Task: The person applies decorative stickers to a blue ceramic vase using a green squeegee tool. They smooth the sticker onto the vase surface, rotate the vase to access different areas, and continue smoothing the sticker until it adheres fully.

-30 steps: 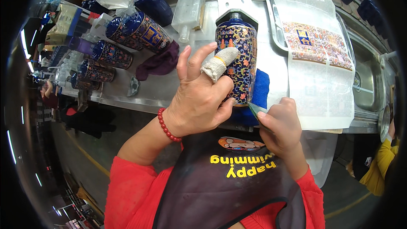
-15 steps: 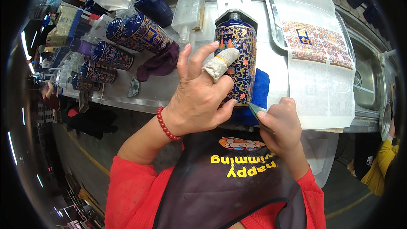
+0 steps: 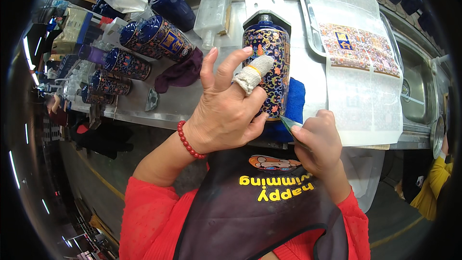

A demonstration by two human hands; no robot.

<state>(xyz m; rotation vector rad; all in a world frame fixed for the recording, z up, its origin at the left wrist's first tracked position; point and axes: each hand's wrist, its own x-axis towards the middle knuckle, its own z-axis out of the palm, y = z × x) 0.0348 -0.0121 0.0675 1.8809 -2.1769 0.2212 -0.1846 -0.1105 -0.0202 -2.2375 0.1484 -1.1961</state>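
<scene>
A dark blue bottle [image 3: 275, 76] with a colourful floral wrap lies on its side, its neck pointing away toward a white stand with a grey notched rest [image 3: 266, 1]. My left hand [image 3: 224, 101] lies over its left side with fingers spread. One finger wears a pale cloth sleeve [image 3: 252, 73] and presses on the wrap; the thumb is by the bottle's near left edge. My right hand [image 3: 320, 139] is closed around a thin, green, pointed scraper [image 3: 288, 123]. Its tip meets the near right corner of the bottle's base.
A blue towel [image 3: 297, 101] lies under and beside the bottle. Printed decal sheets [image 3: 365, 101] overlap a metal tray [image 3: 310, 33] on the right, near a sink [image 3: 417, 86]. Decorated bottles [image 3: 166, 38], a purple cloth [image 3: 179, 73] and a clear bottle [image 3: 213, 12] are on the left.
The covered finger of my left hand has slid very slightly to the right along the bottle. My right hand and the scraper stay almost where they were.
</scene>
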